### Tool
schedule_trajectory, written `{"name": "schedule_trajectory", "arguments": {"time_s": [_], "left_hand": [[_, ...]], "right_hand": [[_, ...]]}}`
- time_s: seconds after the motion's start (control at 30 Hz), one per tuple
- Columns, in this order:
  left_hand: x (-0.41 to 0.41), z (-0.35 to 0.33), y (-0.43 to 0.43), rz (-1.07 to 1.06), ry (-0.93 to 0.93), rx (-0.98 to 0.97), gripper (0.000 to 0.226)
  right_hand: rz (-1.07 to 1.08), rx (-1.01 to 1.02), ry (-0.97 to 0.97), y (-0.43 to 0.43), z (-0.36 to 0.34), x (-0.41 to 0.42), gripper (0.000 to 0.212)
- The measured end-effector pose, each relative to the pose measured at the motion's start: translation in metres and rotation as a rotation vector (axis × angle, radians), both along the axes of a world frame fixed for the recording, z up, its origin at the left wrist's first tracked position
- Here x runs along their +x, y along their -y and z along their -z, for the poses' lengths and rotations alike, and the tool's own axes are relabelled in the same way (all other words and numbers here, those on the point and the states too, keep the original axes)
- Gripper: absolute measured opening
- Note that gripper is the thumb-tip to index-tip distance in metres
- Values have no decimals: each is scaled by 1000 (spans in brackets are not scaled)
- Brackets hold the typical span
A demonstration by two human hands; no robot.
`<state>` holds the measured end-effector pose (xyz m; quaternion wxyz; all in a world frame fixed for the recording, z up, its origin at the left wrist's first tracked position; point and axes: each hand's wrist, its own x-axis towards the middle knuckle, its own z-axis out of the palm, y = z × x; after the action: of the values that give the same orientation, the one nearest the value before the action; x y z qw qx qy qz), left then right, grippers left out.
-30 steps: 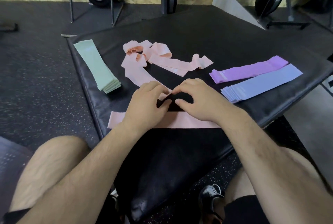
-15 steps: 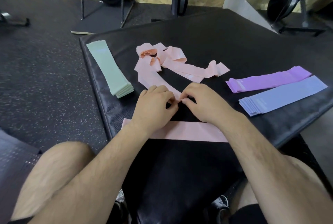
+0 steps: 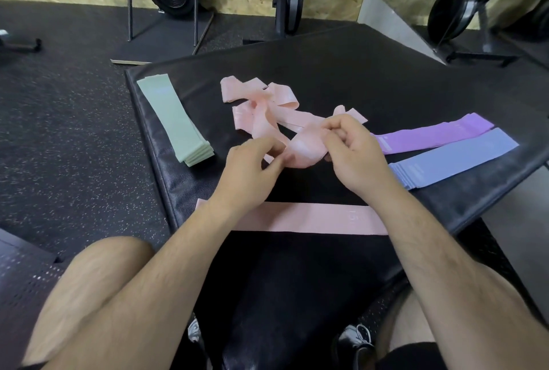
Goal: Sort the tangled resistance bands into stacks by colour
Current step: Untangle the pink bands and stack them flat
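A pink resistance band (image 3: 303, 149) is lifted just above the black mat (image 3: 371, 72), its held stretch running left to right between the two hands while its far part trails back and to the left into the pink tangle (image 3: 261, 102). The left hand (image 3: 252, 173) pinches the band's near-left edge between thumb and curled fingers; the right hand (image 3: 353, 152) grips its right end, fingers bent round it. The band sits between the fingertips of both hands, bulging upward. Nearer the person a flat pink band (image 3: 312, 218) lies crosswise under both forearms. The green stack (image 3: 175, 123) points away on the left, while the purple stack (image 3: 433, 134) and the blue stack (image 3: 454, 158) slant side by side on the right.
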<state>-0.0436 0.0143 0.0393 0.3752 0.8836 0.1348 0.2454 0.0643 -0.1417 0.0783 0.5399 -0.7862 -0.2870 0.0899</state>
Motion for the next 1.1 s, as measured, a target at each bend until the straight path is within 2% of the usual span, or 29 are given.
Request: {"name": "schedule_trajectory", "arguments": {"time_s": [0.1,0.3,0.4,0.47,0.57,0.73,0.87,0.97,1.1], "left_hand": [[0,-9,9,35,32,-228,14],[0,-16,17,103,50,-389,11],[-2,-21,23,139,73,-513,9],[-3,-24,26,146,119,-586,19],[-4,-27,24,145,158,-590,30],[-7,-29,22,102,149,-511,10],[-8,-29,19,85,167,-546,15],[-10,-26,14,68,135,-517,16],[-18,-23,8,66,103,-524,7]], "right_hand": [[-40,140,-241,2,-4,-6,16],[-15,237,-391,7,-2,-8,26],[-66,187,-326,12,-5,-7,26],[-111,124,-256,15,-7,-7,26],[-200,23,-185,17,-11,-10,27],[-266,-31,-146,13,-8,-12,22],[-263,-93,-107,5,-4,-13,11],[-272,-173,-68,1,-1,-13,17],[-310,-209,-9,-3,-3,-15,18]]}}
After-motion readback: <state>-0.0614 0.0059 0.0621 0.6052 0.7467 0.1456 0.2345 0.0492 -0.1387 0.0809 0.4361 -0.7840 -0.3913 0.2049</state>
